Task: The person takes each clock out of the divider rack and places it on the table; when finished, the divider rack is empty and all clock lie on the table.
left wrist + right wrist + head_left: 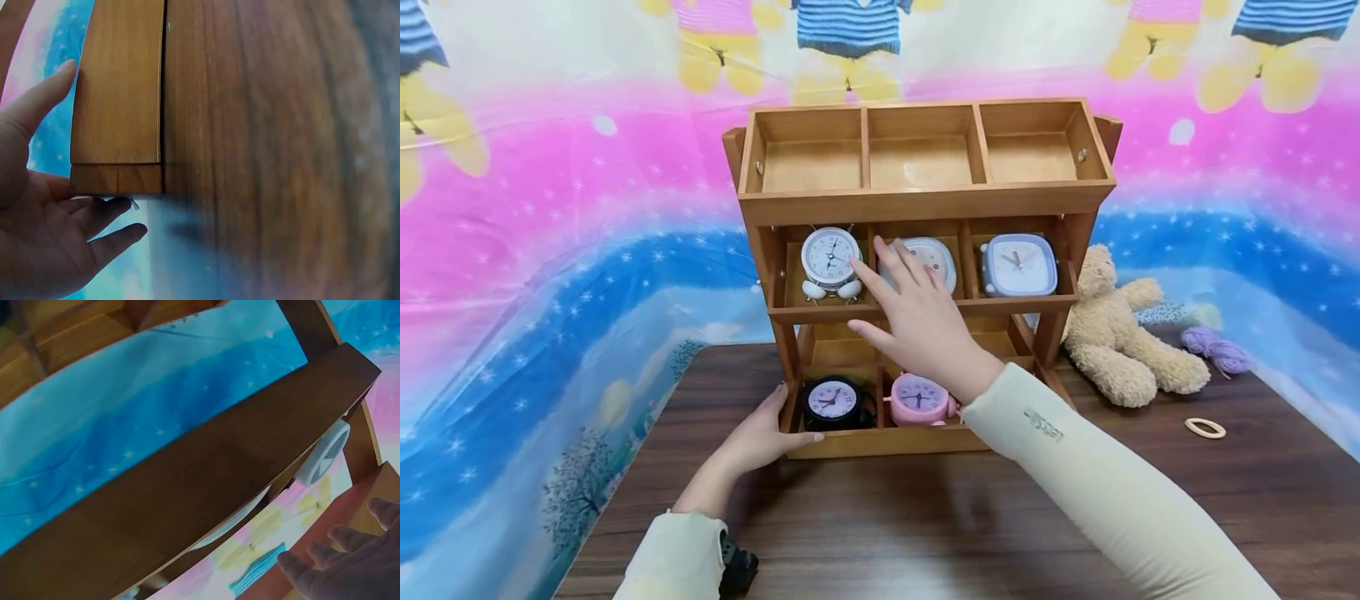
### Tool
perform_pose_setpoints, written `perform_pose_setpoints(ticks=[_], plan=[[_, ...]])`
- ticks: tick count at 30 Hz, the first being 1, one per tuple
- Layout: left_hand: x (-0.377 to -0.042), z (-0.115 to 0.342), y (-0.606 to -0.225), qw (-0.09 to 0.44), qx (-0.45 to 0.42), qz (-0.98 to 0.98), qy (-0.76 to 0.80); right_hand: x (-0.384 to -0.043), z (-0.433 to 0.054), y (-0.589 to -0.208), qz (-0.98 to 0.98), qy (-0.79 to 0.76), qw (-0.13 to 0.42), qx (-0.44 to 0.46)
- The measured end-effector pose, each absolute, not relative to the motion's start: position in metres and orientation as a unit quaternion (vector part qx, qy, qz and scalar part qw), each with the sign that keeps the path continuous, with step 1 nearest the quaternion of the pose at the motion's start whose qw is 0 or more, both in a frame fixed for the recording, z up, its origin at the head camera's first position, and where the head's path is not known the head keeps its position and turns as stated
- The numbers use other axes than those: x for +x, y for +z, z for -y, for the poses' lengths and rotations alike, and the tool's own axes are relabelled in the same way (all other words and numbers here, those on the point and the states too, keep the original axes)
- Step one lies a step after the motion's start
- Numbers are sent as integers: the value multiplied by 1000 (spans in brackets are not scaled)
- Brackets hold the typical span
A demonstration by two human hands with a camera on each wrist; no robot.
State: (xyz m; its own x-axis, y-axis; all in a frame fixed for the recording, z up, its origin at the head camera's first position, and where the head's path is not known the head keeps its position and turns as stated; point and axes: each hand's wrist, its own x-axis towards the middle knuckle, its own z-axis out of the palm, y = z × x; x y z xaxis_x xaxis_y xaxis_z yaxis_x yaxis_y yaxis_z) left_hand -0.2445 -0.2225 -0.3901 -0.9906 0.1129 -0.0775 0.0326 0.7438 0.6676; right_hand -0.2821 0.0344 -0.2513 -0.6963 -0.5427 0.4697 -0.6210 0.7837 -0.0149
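A three-tier wooden rack (925, 202) stands on the table. My left hand (769, 432) holds its bottom left corner, the thumb at the front board (119, 81) and the fingers round the side. With fingers spread, my right hand (917, 321) hovers before the middle tier, partly covering a pale rounded clock (942, 254). Left of that is a white twin-bell alarm clock (831, 257), upside down; a blue square clock (1019, 265) sits in the right compartment. The bottom tier holds a black alarm clock (832, 402) and a pink alarm clock (919, 398); my right forearm hides its right part.
A beige teddy bear (1108, 333) sits right of the rack, with a purple yarn bundle (1216, 350) and a light oval ring (1206, 428) farther right on the dark wood table (865, 525). A patterned curtain (587, 275) hangs behind.
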Motion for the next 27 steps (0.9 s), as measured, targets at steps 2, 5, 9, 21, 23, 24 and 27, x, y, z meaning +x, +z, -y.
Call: perform_pose_setpoints(ticks=[2, 5, 9, 21, 23, 24, 27], plan=[[-244, 226, -391, 59, 36, -936, 344, -289, -22, -247, 917, 85, 220, 322], [-243, 230, -390, 62, 32, -941, 330, -299, -7, -242, 917, 89, 217, 324], [-243, 233, -389, 64, 24, -943, 327, -311, 9, -237, 916, 100, 219, 323], [-249, 234, -378, 88, -6, -929, 360, -329, 24, -227, 915, 122, 208, 323], [-249, 234, -377, 89, -11, -929, 360, -332, 26, -228, 914, 129, 209, 322], [-249, 234, -377, 90, -13, -928, 360, -333, 27, -229, 913, 132, 211, 323], [-248, 237, -379, 92, -22, -926, 365, -337, 30, -230, 910, 134, 216, 327]])
